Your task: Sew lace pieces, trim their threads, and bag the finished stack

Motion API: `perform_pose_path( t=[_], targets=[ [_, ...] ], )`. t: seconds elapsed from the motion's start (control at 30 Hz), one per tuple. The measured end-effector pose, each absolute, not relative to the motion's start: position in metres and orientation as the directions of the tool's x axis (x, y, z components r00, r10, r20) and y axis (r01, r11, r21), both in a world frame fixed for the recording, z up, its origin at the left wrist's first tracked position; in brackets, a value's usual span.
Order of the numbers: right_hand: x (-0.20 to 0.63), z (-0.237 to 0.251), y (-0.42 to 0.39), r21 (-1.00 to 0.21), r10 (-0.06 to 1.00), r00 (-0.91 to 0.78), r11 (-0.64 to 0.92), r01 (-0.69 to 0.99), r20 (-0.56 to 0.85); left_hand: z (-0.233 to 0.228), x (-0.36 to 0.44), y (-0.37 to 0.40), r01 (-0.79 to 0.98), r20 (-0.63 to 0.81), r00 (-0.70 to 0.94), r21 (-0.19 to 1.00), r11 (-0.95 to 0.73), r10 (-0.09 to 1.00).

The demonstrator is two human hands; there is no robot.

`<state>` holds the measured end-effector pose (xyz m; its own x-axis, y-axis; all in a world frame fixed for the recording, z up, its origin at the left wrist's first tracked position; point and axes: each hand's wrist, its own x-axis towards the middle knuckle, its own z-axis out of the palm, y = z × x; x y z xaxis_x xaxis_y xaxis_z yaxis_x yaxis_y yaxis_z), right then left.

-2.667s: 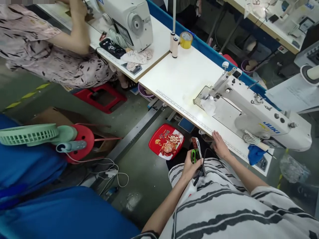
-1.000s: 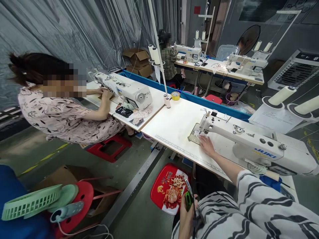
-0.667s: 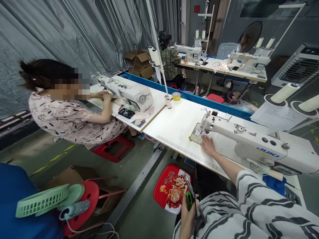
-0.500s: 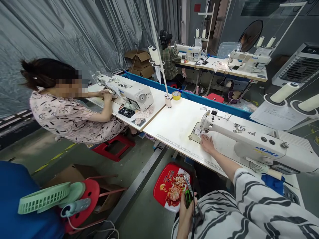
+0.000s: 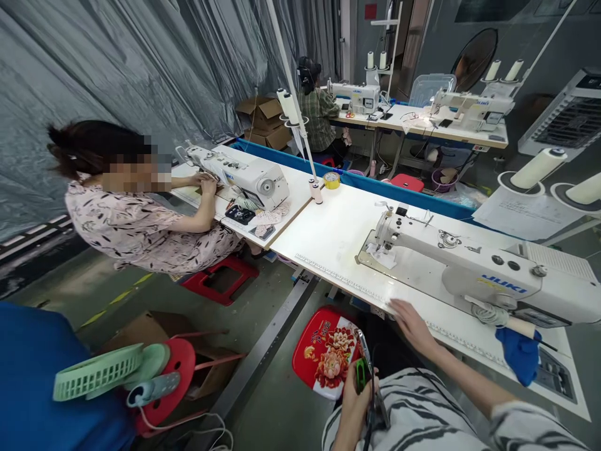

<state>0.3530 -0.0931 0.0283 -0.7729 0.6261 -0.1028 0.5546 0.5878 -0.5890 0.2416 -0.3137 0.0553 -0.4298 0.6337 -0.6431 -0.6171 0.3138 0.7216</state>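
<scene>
A dark handheld device with a green part (image 5: 360,374) and a shiny metal edge is held in my left hand (image 5: 353,401), low in front of my lap. A black cable runs down beside it. My right hand (image 5: 413,326) is at the front edge of the white sewing table (image 5: 328,225), fingers stretched out and holding nothing. Beyond it stands a white JUKI sewing machine (image 5: 469,250). A small piece of white cloth (image 5: 382,255) lies under its needle area, apart from my hand.
A ruler strip (image 5: 338,275) runs along the table's front edge. Yellow tape (image 5: 331,180) lies at the back. Below is a red flowered stool (image 5: 323,351). On the left a co-worker (image 5: 131,207) sews at another machine (image 5: 248,178). A green fan (image 5: 101,373) stands lower left.
My right hand has left the cloth by the needle and drawn back to the table's front edge. The white cloth stays at the machine. My left hand still holds the device.
</scene>
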Motion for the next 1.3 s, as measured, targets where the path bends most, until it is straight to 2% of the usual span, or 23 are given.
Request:
perform_pose_path(
  t=[0.13,0.23,0.33,0.5,0.7,0.87,0.97,1.07,1.2,1.3],
  targets=[
    [0.413,0.017,-0.16,-0.7,0.596,-0.75,0.405,0.588,-0.286,0.052,0.241,-0.313,-0.541,-0.614,-0.384,0.755,0.371,0.69],
    [0.445,0.001,-0.193,-0.726,0.582,-0.685,0.22,0.651,-0.438,0.055,0.243,-0.309,-0.479,-0.616,-0.317,0.76,0.439,0.721],
    [0.469,-0.015,-0.213,-0.736,0.584,-0.619,0.055,0.675,-0.524,0.064,0.249,-0.303,-0.409,-0.633,-0.234,0.753,0.516,0.738],
    [0.511,-0.029,-0.242,-0.751,0.657,-0.5,-0.156,0.641,-0.564,0.085,0.273,-0.291,-0.286,-0.635,-0.057,0.75,0.597,0.77],
    [0.578,-0.033,-0.294,-0.764,0.752,-0.343,-0.314,0.564,-0.563,0.096,0.333,-0.301,-0.134,-0.631,0.127,0.753,0.644,0.765],
    [0.66,-0.035,-0.36,-0.743,0.756,-0.212,-0.478,0.468,-0.62,0.099,0.402,-0.341,0.071,-0.649,0.253,0.752,0.655,0.718],
    [0.708,-0.037,-0.413,-0.721,0.734,-0.08,-0.63,0.288,-0.674,0.104,0.444,-0.366,0.253,-0.659,0.359,0.75,0.611,0.661],
    [0.742,-0.029,-0.468,-0.693,0.699,0.047,-0.715,0.098,-0.714,0.111,0.486,-0.382,0.446,-0.675,0.467,0.738,0.506,0.572],
    [0.766,-0.005,-0.526,-0.667,0.639,0.217,-0.738,-0.098,-0.738,0.121,0.539,-0.39,0.574,-0.645,0.604,0.76,0.307,0.468],
    [0.779,0.006,-0.559,-0.687,0.628,0.296,-0.706,-0.173,-0.72,0.126,0.577,-0.393,0.615,-0.629,0.685,0.77,0.171,0.368]
  ],
)
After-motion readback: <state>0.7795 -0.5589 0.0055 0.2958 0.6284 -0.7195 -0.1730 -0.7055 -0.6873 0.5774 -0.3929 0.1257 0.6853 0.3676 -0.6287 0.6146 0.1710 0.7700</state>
